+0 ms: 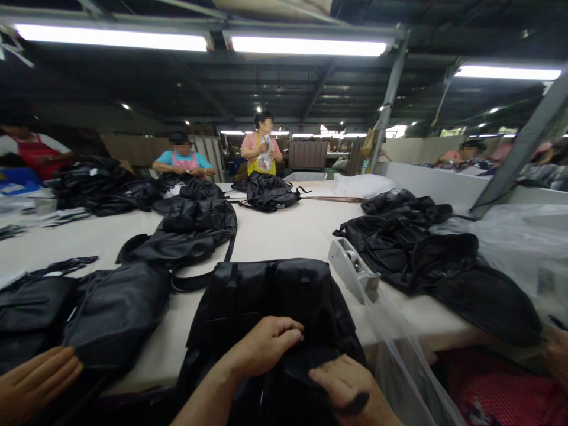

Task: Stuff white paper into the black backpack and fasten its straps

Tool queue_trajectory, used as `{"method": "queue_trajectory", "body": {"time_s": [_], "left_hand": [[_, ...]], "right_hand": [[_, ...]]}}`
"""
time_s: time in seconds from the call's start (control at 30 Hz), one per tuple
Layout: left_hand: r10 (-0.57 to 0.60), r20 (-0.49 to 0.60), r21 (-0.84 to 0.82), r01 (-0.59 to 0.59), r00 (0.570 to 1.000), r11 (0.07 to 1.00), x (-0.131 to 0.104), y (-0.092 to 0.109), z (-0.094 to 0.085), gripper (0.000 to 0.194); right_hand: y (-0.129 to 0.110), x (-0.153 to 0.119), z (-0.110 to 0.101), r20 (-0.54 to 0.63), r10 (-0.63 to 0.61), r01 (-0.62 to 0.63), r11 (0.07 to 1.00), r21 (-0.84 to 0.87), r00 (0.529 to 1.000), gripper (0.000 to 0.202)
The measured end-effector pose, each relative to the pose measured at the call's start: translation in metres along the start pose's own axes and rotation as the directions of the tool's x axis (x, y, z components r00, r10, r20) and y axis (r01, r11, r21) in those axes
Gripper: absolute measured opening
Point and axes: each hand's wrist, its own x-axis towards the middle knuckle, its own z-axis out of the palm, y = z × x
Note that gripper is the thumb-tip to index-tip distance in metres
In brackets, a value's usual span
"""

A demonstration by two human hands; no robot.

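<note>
On the bench (284, 236) there are about 8 black bags or heaps of bags; some heaps overlap, so the exact count is not sure. 1 bag (270, 296) lies nearest the camera, under 2 hands: the left hand (266, 343) and the right hand (344, 384). 1 more hand (33, 381) shows at the lower left edge. 1 white tape dispenser (354, 269) stands on the bench. 1 clear plastic sheet (399, 355) hangs at the bench edge. 3 people (261, 145) are clearly seen at the far side, and 1 more (461, 154) at the right. 3 long ceiling lamps (308, 46) are lit.
</note>
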Motion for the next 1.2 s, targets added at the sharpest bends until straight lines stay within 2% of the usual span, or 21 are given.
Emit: {"method": "queue_trajectory", "body": {"time_s": [0.07,0.13,0.2,0.27,0.33,0.43,0.5,0.57,0.63,0.7,0.8,0.87,0.97,1.07,1.2], "left_hand": [[-0.006,0.108,-0.028,0.009,0.994,1.000,-0.009,-0.001,0.000,0.031],[-0.039,0.132,0.029,0.035,0.991,0.999,-0.014,-0.009,0.006,0.033],[-0.074,0.069,0.089,0.068,0.995,0.994,-0.014,-0.020,0.015,0.040],[-0.083,-0.008,0.071,0.084,0.996,0.994,-0.012,-0.029,0.022,0.044],[-0.077,-0.050,0.029,0.078,0.996,0.997,-0.013,-0.033,0.026,0.043],[-0.059,-0.122,0.056,0.066,0.991,0.996,-0.018,-0.025,0.025,0.036],[-0.024,-0.249,0.081,0.045,0.968,0.996,-0.020,-0.012,0.024,0.032],[0.015,-0.379,0.065,0.010,0.925,0.998,-0.016,0.003,0.023,0.028],[0.017,-0.424,0.003,-0.017,0.905,1.000,-0.007,0.015,0.024,0.027],[-0.028,-0.372,-0.097,-0.008,0.928,0.995,0.005,0.023,0.027,0.032],[-0.125,-0.240,-0.253,0.062,0.963,0.965,0.020,0.028,0.032,0.027],[-0.168,-0.227,-0.331,0.087,0.959,0.940,0.025,0.028,0.034,0.029],[-0.178,-0.239,-0.434,0.058,0.955,0.899,0.026,0.030,0.031,0.036],[-0.182,-0.206,-0.530,0.047,0.962,0.847,0.026,0.031,0.025,0.040],[-0.163,-0.175,-0.554,0.039,0.971,0.832,0.026,0.030,0.022,0.038]], "right_hand": [[-0.003,-0.002,-0.002,0.051,-0.041,0.040,0.999,0.005,0.998,0.035],[-0.002,-0.009,0.003,0.137,0.075,-0.080,0.996,0.033,0.988,0.036],[0.001,-0.014,0.011,0.219,0.279,-0.303,0.949,0.085,0.935,0.034],[0.002,-0.015,0.017,0.242,0.423,-0.456,0.884,0.101,0.873,0.033],[0.000,-0.009,0.019,0.208,0.458,-0.483,0.871,0.089,0.864,0.031],[-0.005,0.007,0.013,0.168,0.476,-0.499,0.855,0.141,0.863,0.022],[-0.008,0.016,0.005,0.174,0.546,-0.573,0.778,0.259,0.820,0.020],[-0.009,0.023,-0.003,0.207,0.628,-0.650,0.642,0.407,0.750,0.021],[-0.010,0.027,-0.010,0.238,0.688,-0.685,0.499,0.531,0.686,0.026],[-0.010,0.027,-0.014,0.244,0.714,-0.677,0.415,0.608,0.657,0.031],[-0.008,0.023,-0.016,0.238,0.730,-0.654,0.356,0.667,0.640,0.036],[-0.006,0.019,-0.014,0.253,0.754,-0.673,0.316,0.669,0.606,0.039],[-0.003,0.015,-0.008,0.270,0.789,-0.723,0.291,0.627,0.551,0.044],[-0.002,0.017,-0.001,0.310,0.759,-0.735,0.308,0.604,0.573,0.046],[-0.003,0.025,0.004,0.369,0.701,-0.733,0.323,0.599,0.611,0.047]]}}
